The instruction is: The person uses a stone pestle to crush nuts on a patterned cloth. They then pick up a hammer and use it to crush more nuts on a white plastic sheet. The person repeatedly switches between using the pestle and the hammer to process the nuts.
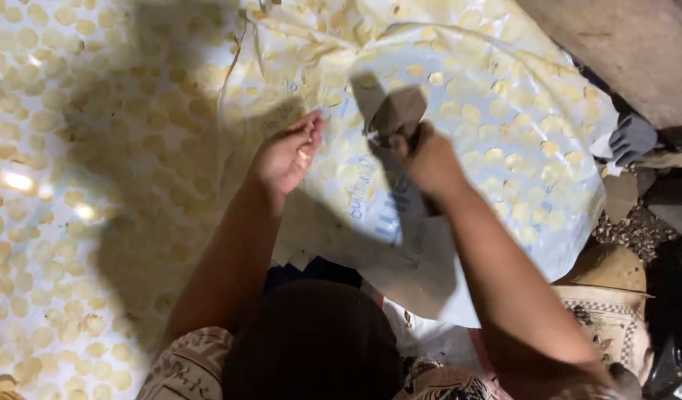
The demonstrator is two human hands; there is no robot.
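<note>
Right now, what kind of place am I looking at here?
Probably a home or small-workshop drying area on the ground: pale round slices spread over plastic sheets, with stones holding an edge.

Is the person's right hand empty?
No: the right hand is closed around a folded grey piece of card, held above the white sheet.

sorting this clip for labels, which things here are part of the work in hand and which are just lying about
In hand:
left hand, at the pale round slices
right hand, gripping a grey folded piece
white plastic sheet the slices lie on

Lying about:
grey cloth
patterned mat
stones
</note>
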